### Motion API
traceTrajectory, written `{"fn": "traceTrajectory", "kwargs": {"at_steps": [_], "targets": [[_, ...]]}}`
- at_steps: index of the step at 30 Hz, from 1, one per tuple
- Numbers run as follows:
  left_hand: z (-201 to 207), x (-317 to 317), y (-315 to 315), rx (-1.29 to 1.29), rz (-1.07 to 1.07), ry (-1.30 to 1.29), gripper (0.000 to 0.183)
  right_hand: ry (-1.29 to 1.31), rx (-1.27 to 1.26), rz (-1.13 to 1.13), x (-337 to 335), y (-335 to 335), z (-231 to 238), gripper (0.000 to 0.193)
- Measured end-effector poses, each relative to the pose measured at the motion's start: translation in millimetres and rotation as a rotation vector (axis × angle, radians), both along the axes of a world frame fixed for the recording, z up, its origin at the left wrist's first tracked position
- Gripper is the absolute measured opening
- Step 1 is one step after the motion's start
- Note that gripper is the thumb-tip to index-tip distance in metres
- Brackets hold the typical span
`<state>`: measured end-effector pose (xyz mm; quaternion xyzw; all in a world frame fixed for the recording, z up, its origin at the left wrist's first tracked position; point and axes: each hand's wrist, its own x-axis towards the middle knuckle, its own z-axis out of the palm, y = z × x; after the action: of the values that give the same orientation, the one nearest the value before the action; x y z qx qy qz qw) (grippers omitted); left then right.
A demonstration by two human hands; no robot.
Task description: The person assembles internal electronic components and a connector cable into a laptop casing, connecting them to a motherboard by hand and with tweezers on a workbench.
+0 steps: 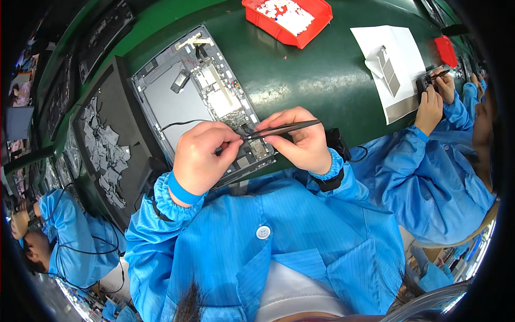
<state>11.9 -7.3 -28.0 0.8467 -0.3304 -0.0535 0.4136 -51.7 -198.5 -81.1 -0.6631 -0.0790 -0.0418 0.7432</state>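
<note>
A grey laptop chassis (171, 110) lies opened in front of me, tilted on the green bench, with a circuit board (221, 99) and small parts exposed. My right hand (303, 142) grips black tweezers (292, 127), their tips pointing left at the chassis's near right part. Right by those tips, my left hand (204, 153) has thumb and forefinger pinched together; what is between them is too small to make out. A thin black cable (179, 124) runs over the chassis and passes behind my left hand. A small dark module (181, 81) lies inside the chassis.
On the left, a dark tray (137, 155) holds torn grey scraps (110, 155). A red bin (314, 29) of small white pieces stands at the back. White paper (375, 45) with grey strips lies to the right, near a co-worker's hands (431, 110). Another person sits at far left.
</note>
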Motion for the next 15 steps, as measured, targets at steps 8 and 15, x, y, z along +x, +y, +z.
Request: {"fn": "traceTrajectory", "kwargs": {"at_steps": [8, 15], "targets": [[-2.0, -0.6, -0.1, -0.004, -0.008, 0.005, 0.010, 0.013, 0.059, -0.109, 0.9, 4.5, -3.8, 0.017], [-1.7, -2.6, 0.9, 0.010, 0.001, 0.003, 0.010, -0.026, 0.034, -0.088, -0.4, 7.4, -4.9, 0.019]]}}
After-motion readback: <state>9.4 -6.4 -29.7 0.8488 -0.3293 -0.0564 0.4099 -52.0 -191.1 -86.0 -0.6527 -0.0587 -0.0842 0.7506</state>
